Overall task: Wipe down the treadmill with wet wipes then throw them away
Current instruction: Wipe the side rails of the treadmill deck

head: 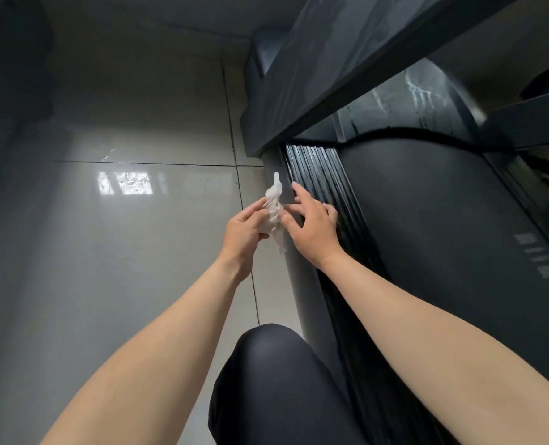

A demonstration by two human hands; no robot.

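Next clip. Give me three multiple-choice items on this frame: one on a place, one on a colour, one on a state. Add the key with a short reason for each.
1. Where is the wipe?
A. Held up between the two hands, beside the treadmill
B. Spread flat on the belt
C. Dropped in a bin

2. What colour is the wipe?
A. Blue
B. White
C. Yellow

3. What is the left hand doing?
A. Hanging empty
B. Pressing flat on the belt
C. Gripping the crumpled wipe

Key:
1 A: the wipe stands in the air at the treadmill's near edge, with the right hand close by, fingers spread.
2 B: it shows white against the grey tiles.
3 C: the left hand's fingers curl round the bunched wipe.
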